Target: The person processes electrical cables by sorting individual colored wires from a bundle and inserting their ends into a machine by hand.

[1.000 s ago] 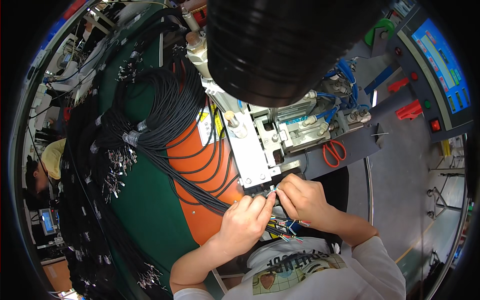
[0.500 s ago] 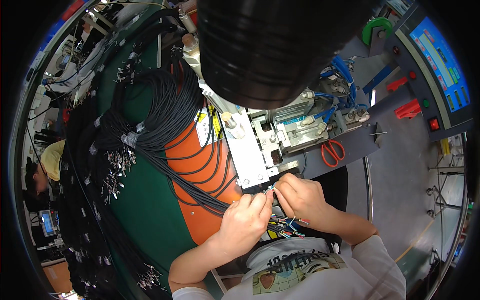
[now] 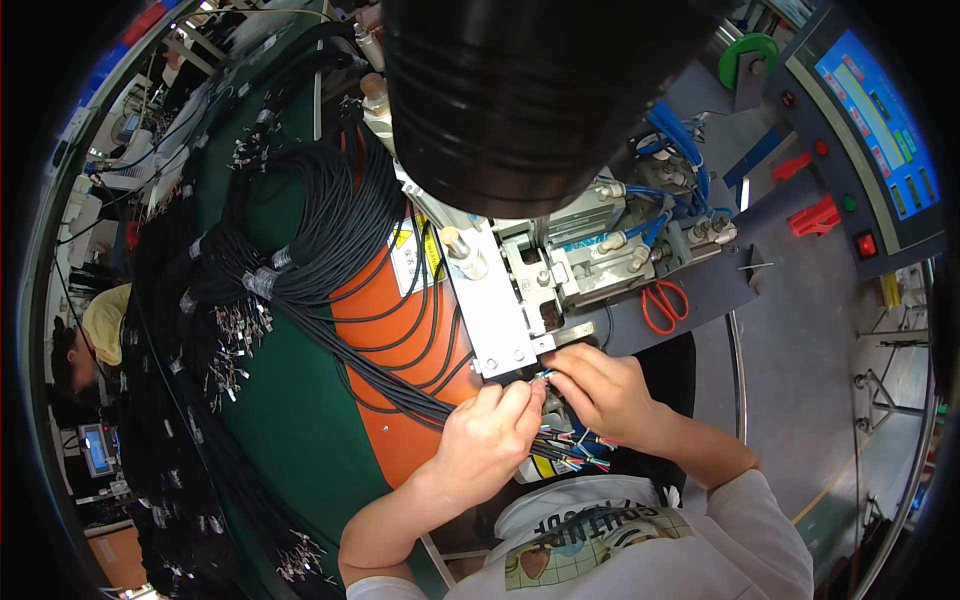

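Observation:
My left hand (image 3: 488, 438) is closed, thumb and forefinger pinched on the end of a black cable in front of the machine's metal block. Close beside it, my right hand (image 3: 607, 398) pinches the thin coloured wires (image 3: 546, 374) that come out of that end. The fingertips almost meet and hide most of the wires. Below the hands, several other black cables show stripped ends with red, blue and green wires (image 3: 583, 458). Their black cables (image 3: 395, 392) run up left from under my left hand to a large coiled bundle (image 3: 325, 205).
The metal press-like machine (image 3: 492, 300) stands just beyond my hands, on an orange plate (image 3: 360, 335). Red-handled scissors (image 3: 664, 306) lie to its right. A control panel with a lit screen (image 3: 880, 125) is at the far right. More cable bundles (image 3: 165, 400) hang at left. A person in yellow (image 3: 107, 322) is at far left.
My right hand has moved slightly, its fingers resting a little differently at the wires. The left hand keeps its pinch nearly in place. The loose wire ends below have shifted slightly.

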Demonstrator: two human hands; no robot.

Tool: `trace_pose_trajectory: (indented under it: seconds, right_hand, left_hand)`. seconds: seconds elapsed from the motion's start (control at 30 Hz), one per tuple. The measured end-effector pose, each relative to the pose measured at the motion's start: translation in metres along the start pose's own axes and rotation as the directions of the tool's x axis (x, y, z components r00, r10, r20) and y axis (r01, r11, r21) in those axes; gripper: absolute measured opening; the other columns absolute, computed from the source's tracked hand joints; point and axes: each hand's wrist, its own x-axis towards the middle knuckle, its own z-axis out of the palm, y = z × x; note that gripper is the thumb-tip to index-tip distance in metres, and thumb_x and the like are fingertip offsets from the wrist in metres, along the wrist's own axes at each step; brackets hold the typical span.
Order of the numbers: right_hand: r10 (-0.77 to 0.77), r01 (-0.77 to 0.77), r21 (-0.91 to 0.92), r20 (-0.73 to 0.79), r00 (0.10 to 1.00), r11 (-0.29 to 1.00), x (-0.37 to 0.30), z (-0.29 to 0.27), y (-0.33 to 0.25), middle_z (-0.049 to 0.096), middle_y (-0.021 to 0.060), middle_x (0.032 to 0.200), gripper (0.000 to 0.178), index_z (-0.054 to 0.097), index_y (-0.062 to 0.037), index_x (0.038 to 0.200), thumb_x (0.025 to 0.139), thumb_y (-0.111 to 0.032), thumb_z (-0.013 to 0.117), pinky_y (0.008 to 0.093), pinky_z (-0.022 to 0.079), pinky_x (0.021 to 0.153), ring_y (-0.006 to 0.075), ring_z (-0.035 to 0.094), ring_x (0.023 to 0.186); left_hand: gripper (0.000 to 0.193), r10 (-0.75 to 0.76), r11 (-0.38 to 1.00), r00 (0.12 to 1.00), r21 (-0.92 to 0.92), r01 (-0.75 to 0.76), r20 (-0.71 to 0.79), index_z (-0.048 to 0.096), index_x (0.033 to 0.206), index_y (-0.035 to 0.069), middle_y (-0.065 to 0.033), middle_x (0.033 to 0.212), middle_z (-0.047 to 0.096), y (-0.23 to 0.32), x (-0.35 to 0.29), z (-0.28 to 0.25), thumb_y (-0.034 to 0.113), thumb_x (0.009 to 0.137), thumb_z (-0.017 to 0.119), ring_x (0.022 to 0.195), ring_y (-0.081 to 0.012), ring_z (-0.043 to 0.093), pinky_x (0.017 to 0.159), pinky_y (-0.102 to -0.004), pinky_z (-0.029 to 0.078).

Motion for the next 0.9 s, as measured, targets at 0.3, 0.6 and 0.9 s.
trace_pose_trajectory:
  seconds: [0.3,0.6,0.9]
  right_hand:
    - [0.155,-0.176,0.081,0.212,0.965,0.981,0.004,-0.006,0.006,0.064,0.0112,0.08,0.011,0.065,-0.0005,0.09,0.079,-0.001,0.067,0.0292,0.049,0.052,0.0233,0.063,0.059]
    - [-0.232,0.232,-0.068,0.012,0.973,0.97,-0.006,0.001,0.016,0.062,0.0079,0.097,0.022,0.064,-0.004,0.095,0.073,-0.004,0.069,0.0303,0.053,0.059,0.0207,0.065,0.069]
    - [-0.18,0.208,-0.25,0.131,0.975,0.946,0.002,-0.007,-0.007,0.06,0.0092,0.09,0.021,0.061,-0.0019,0.092,0.075,-0.007,0.071,0.0311,0.05,0.057,0.0216,0.063,0.069]
  left_hand:
    - [0.043,-0.017,0.997,0.999,-0.068,0.019,0.031,0.061,0.114,-0.003,-0.0074,0.089,0.053,-0.01,0.0,-0.005,0.008,0.073,0.063,0.077,-0.0214,0.056,0.063,-0.0308,0.05]
    - [0.05,-0.007,0.996,0.999,-0.091,0.003,-0.047,0.064,0.115,0.002,-0.0061,0.081,0.05,-0.01,-0.002,0.0,0.005,0.066,0.063,0.07,-0.022,0.053,0.058,-0.0324,0.047]
    - [0.046,0.005,0.999,0.999,-0.047,-0.007,-0.038,0.062,0.114,0.002,-0.0066,0.087,0.051,-0.009,-0.001,0.004,0.008,0.069,0.064,0.076,-0.0215,0.055,0.061,-0.0323,0.047]
